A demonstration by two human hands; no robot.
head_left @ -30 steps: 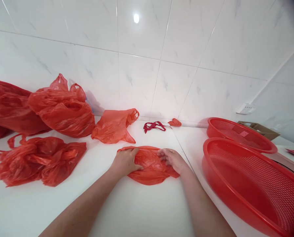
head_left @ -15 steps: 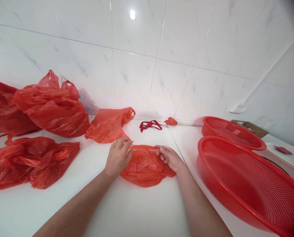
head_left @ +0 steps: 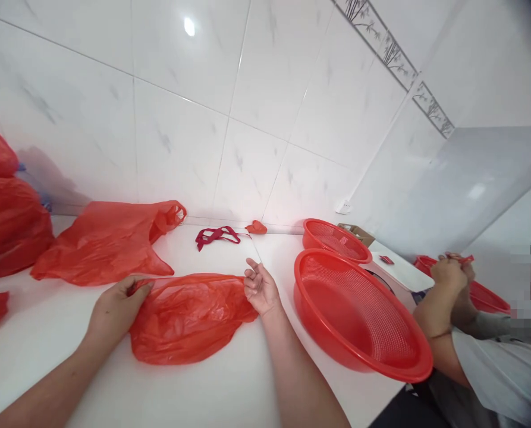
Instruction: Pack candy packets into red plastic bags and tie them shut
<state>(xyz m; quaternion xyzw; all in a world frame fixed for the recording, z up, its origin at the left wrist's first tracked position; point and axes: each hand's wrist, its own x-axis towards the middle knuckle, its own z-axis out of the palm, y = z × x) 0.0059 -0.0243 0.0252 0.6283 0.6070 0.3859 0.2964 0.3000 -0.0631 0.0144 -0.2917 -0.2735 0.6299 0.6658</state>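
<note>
A thin red plastic bag [head_left: 189, 321] lies crumpled on the white table in front of me. My left hand [head_left: 116, 309] is closed on its upper left corner, thumb and fingers pinched together. At the bag's right end is my right hand [head_left: 263, 290], palm turned up, fingers apart and loosely bent. It is against the bag's edge, with no clear grip on it. Behind my left hand lies a flat red plastic bag [head_left: 107, 238] with a looped handle. A dark red strap [head_left: 218, 235] and a small crumpled red piece [head_left: 256, 227] rest near the wall.
To the right stand a large red plastic basket [head_left: 349, 315] and another red basket [head_left: 336, 241] behind it. Bulky red bags [head_left: 13, 226] sit at the left. At the far right a co-worker [head_left: 448, 297] holds something small and red. A cardboard box [head_left: 357, 233] is by the wall.
My view has swung right, bringing the co-worker in. My left hand has gone from open fingers to a pinch on the bag's corner. The bag is spread wider; my right hand's fingers have loosened.
</note>
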